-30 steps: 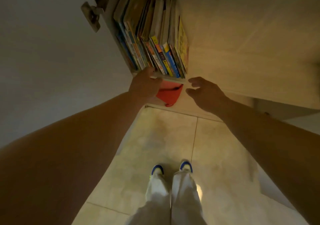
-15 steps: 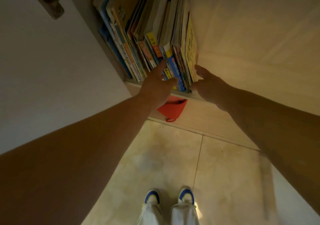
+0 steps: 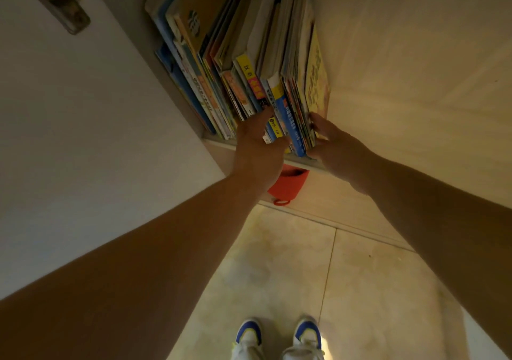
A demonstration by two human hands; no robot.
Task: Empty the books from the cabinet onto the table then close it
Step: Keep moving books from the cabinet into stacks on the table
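A row of upright books (image 3: 243,63) fills the open cabinet shelf (image 3: 302,163) at the top centre. My left hand (image 3: 256,143) reaches into the row, its fingers between the spines near a blue-and-yellow book (image 3: 288,116). My right hand (image 3: 332,143) is at the right end of the row, fingers against the outer yellow-covered book (image 3: 317,77). Both hands bracket the rightmost group of books. The fingertips are hidden among the books.
The open cabinet door (image 3: 69,124) stands at the left, with a hinge (image 3: 63,5) at its top. A red pouch (image 3: 289,185) hangs below the shelf. A closed cabinet panel (image 3: 415,69) lies to the right. My shoes (image 3: 277,337) stand on the tiled floor (image 3: 291,262).
Both hands have risen from below the shelf edge to the books. The left hand has pushed in among the spines and the right has closed onto the row's right end.
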